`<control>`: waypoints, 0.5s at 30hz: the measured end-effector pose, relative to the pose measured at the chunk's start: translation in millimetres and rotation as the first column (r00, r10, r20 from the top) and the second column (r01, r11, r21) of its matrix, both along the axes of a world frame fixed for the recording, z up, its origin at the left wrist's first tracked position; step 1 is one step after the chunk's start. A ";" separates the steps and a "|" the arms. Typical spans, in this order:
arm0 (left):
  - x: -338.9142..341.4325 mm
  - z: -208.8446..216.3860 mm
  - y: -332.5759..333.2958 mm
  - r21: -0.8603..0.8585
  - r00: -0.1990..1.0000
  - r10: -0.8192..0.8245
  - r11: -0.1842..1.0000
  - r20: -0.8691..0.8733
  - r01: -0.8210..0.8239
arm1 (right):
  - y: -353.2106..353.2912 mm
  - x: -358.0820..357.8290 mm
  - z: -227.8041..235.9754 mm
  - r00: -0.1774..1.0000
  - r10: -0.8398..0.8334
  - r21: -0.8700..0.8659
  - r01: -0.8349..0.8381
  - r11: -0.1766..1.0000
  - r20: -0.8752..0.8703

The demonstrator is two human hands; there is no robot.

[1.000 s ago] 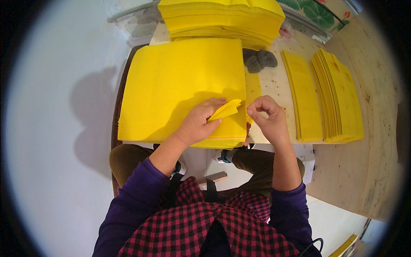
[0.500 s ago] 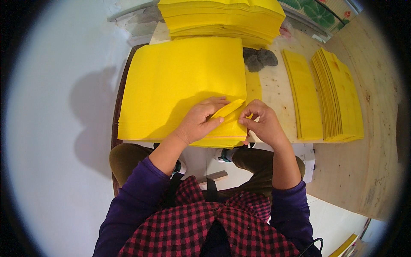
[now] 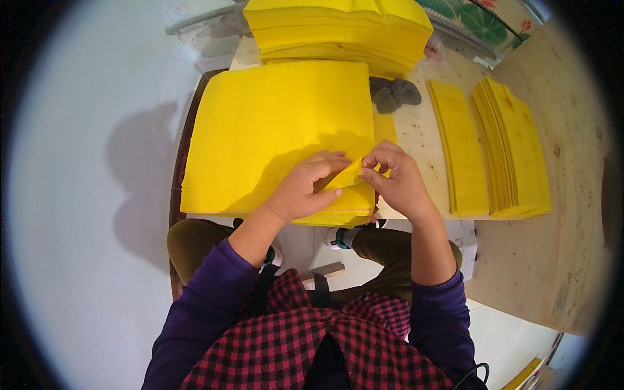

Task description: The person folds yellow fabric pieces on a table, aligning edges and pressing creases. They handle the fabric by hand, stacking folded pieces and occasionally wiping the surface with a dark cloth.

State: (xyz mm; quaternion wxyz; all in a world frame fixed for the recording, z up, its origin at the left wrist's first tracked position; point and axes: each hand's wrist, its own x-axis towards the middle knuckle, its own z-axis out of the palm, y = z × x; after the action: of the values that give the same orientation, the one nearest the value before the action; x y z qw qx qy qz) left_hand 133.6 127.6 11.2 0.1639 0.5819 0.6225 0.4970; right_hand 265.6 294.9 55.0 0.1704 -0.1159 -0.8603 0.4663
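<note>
A stack of yellow felt-like fabric sheets [image 3: 273,117] lies in front of me at the table's near left edge. On its near right part rests my left hand [image 3: 305,185], thumb apart from the other fingers, pressing lightly on the top layer. Between that thumb and forefinger a folded yellow flap [image 3: 344,177] stands up from the corner. My right hand [image 3: 394,174] pinches the flap's tip between thumb and forefinger at the stack's right edge. The curled fingers partly hide the tip.
Beyond the stack stands a taller yellow pile [image 3: 338,32]. A crumpled dark grey cloth [image 3: 395,95] lies beside it. On the right are a thin folded yellow bundle [image 3: 458,149] and a thicker one [image 3: 513,149], near a wooden board [image 3: 559,214]. A white wall [image 3: 78,195] is at left.
My right hand has moved slightly up and left, closing on the flap's tip and lifting it. My left hand has stayed nearly in place.
</note>
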 end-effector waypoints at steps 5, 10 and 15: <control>-0.2 -3.0 -0.7 0.023 1.000 0.018 1.000 0.006 -0.018 | -0.8 -0.3 1.3 0.999 -0.011 -0.042 0.013 0.999 0.052; -0.7 -5.8 -0.9 0.016 0.998 0.017 1.000 0.060 -0.018 | 0.4 6.0 2.4 0.997 -0.025 0.016 0.026 1.000 -0.073; 0.9 -3.2 -1.7 0.007 1.000 0.026 1.000 0.012 -0.026 | 1.6 2.1 -10.5 0.998 0.028 0.125 -0.020 0.992 -0.062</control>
State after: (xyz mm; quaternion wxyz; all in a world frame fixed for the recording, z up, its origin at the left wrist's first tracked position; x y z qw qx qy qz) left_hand 134.4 125.9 8.0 0.1591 0.5712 0.6274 0.5048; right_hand 267.8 296.5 44.5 0.1989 -0.0797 -0.8832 0.4171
